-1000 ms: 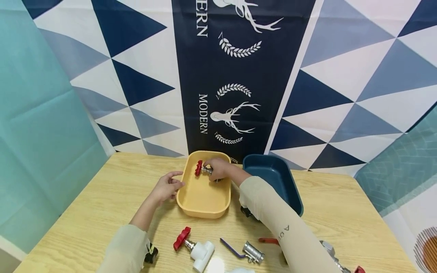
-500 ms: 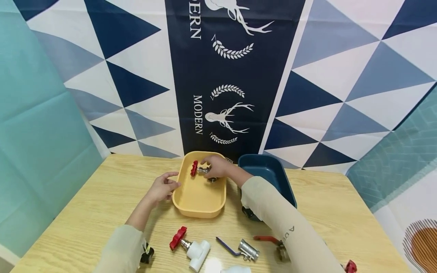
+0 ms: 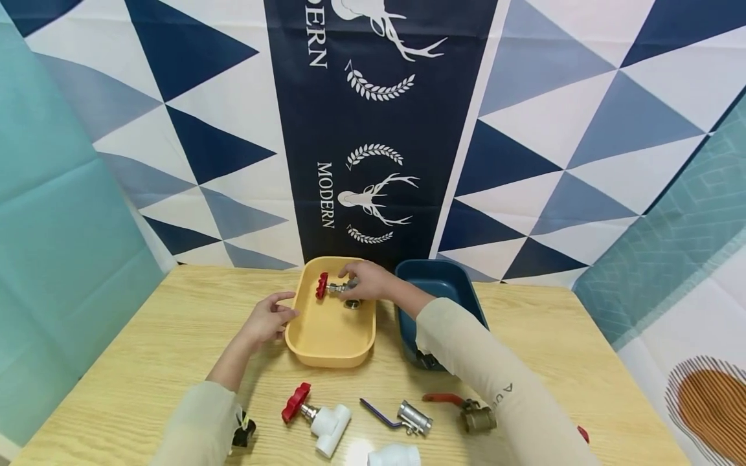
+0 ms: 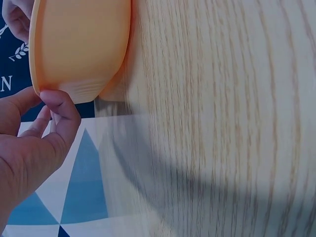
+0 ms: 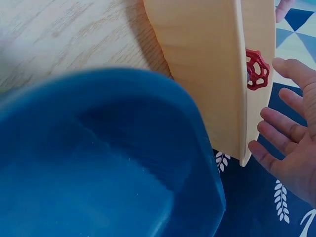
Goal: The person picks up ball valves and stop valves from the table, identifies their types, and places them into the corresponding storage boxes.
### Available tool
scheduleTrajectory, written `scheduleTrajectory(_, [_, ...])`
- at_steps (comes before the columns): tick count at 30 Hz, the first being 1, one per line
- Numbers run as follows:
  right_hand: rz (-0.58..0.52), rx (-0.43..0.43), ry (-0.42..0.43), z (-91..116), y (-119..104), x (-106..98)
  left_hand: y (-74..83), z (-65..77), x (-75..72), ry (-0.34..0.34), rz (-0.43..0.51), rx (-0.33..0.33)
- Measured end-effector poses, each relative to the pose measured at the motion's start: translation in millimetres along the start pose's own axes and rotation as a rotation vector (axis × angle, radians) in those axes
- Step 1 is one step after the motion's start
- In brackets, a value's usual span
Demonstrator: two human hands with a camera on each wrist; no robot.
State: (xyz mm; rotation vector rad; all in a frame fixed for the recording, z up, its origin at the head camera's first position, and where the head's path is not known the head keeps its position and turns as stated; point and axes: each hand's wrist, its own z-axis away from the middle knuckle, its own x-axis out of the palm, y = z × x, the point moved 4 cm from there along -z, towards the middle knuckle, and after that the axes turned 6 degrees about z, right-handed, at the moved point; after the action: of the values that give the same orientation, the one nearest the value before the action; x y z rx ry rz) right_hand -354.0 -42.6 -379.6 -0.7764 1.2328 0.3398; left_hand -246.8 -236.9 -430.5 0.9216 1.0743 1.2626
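A yellow bin (image 3: 329, 333) is set on the wooden bench (image 3: 175, 362), close to the printed cloth (image 3: 373, 129) hung behind. Its left rim is gripped by the left hand (image 3: 270, 318), with the thumb brought over the edge and the fingers kept outside; the grip is narrow, and the fingertips are seen against the rim in the left wrist view. The right hand (image 3: 368, 281) is held over the far part of the bin with its fingers spread wide and apart, as is shown in the right wrist view. Inside the bin, beneath that hand, a metal valve with a red handwheel (image 3: 322, 285) is laid on its side, the wheel pointed left. Its body is partly covered by the fingers; whether it is touched cannot be told. A round metal end (image 3: 352, 303) is seen just below the hand.

A dark blue bin (image 3: 438, 291) is placed just to the right, partly hidden by the right sleeve (image 3: 501, 382). On the near bench are laid a white tee valve with a red handwheel (image 3: 331, 428), a ball valve with a blue lever (image 3: 415, 417), a brass ball valve with a red lever (image 3: 479, 419) and a white fitting (image 3: 394, 455), cut off by the lower edge of the head view.
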Motion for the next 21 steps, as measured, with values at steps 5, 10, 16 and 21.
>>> scheduleTrajectory(5, [-0.006, -0.001, 0.011, 9, 1, -7, -0.8, -0.2, 0.1, 0.003, -0.007, 0.002])
scheduleTrajectory(10, [0.008, 0.012, 0.023, 19, 3, -13, -1.3, -0.6, 0.6, 0.004, -0.017, -0.002])
scheduleTrajectory(16, [0.015, 0.016, 0.029, 32, 5, -19, -0.8, 0.2, 1.9, -0.011, -0.016, -0.001])
scheduleTrajectory(21, [0.025, -0.013, 0.052, 42, 7, -25, 0.2, 1.5, 2.6, -0.01, -0.018, 0.007])
